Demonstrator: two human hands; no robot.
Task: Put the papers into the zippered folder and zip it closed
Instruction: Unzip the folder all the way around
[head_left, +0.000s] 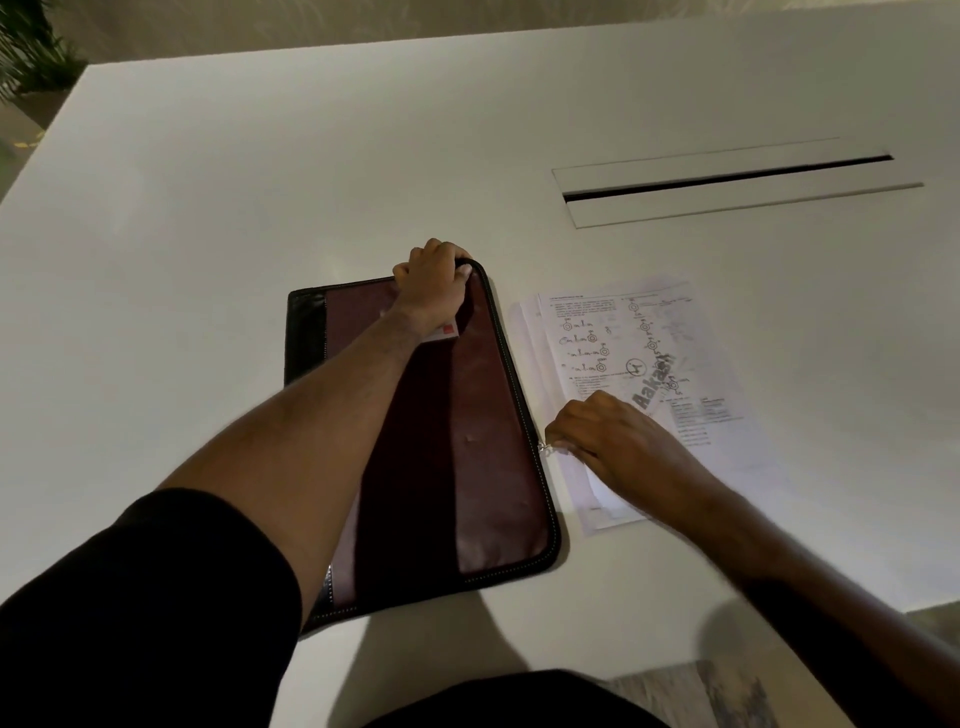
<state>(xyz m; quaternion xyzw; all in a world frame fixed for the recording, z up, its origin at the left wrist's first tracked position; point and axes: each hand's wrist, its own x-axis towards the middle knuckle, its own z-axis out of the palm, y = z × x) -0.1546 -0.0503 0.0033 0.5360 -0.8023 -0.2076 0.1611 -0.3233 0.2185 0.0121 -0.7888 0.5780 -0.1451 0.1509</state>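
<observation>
A maroon and black zippered folder (488, 447) lies flat on the white table, its zipper running along the right edge. My left hand (434, 286) grips the folder's far right corner. My right hand (608, 441) pinches the small metal zipper pull (545, 448) about midway down the right edge. A small stack of printed papers (623, 353) with diagrams lies on the table just right of the folder, partly under my right hand. A red and white tag shows on the folder beneath my left wrist.
The white table (260, 208) has a long cable slot with a flap (727, 179) at the far right. A plant (31, 52) stands beyond the far left corner. The table's near edge runs past my right forearm.
</observation>
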